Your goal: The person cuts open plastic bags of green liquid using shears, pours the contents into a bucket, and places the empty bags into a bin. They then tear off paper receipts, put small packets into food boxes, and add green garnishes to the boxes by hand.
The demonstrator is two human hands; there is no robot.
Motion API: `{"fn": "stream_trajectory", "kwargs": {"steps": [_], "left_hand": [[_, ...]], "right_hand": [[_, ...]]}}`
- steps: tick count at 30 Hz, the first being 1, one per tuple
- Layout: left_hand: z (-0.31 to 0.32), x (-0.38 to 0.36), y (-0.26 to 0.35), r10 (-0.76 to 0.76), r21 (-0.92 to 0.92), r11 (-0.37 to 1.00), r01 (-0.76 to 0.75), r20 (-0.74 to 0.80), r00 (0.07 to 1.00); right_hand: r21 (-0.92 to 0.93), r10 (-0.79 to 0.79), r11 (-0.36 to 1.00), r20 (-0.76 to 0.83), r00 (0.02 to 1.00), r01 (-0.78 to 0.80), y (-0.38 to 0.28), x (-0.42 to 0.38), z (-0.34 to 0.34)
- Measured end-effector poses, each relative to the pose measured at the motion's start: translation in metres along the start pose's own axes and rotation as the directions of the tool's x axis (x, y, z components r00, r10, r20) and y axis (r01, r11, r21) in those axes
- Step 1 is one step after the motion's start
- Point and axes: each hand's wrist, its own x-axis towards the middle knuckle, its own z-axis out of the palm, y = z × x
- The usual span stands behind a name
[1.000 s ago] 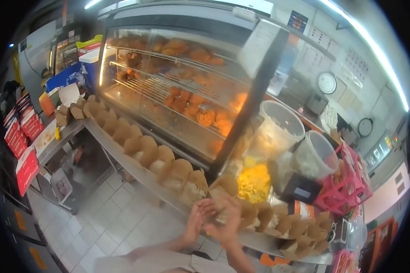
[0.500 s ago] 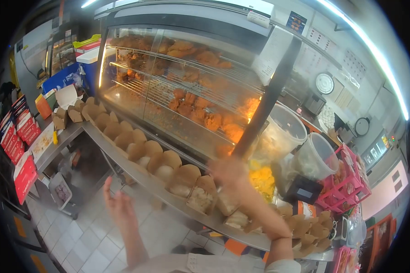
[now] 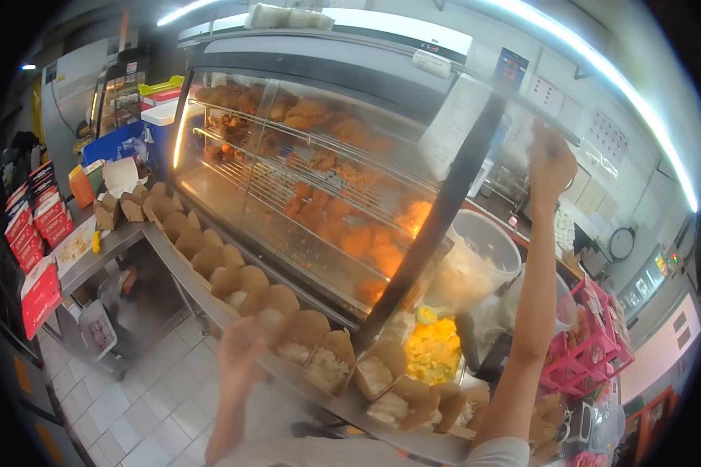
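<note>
My right hand (image 3: 551,159) is raised high on the right, beyond the dark corner post (image 3: 436,222) of the heated display cabinet. Its fingers are curled shut near the edge of a clear panel; what they hold, if anything, I cannot make out. My left hand (image 3: 241,350) hovers at the near edge of the counter, beside a row of brown cardboard food boxes, its fingers smeared by motion. White rice fills several boxes, including one rice box (image 3: 327,366) in front of the cabinet. Yellow food (image 3: 432,350) sits in a container behind the boxes.
Fried chicken (image 3: 311,206) lies on wire racks behind the cabinet glass. A clear plastic tub (image 3: 487,253) and a pink basket (image 3: 584,346) stand to the right. Red boxes (image 3: 43,288) line the far left. A steel counter edge (image 3: 187,292) borders the tiled floor.
My right hand has risen from above the boxes to the upper right. The left hand has moved right, closer to the counter edge, its fingers less stretched. The view has shifted slightly.
</note>
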Motion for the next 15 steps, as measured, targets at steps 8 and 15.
{"fn": "stream_trajectory", "kwargs": {"steps": [8,15], "left_hand": [[0.061,0.079,0.029,0.196,0.094,0.972,-0.213,0.16,0.967],[0.185,0.21,0.106,0.476,0.058,0.842,-0.536,0.387,0.79]], "right_hand": [[-0.205,-0.516,0.815,0.167,0.84,0.542,-0.004,0.094,0.086],[0.026,-0.542,0.737,0.621,0.567,0.675,-0.004,0.128,0.152]]}}
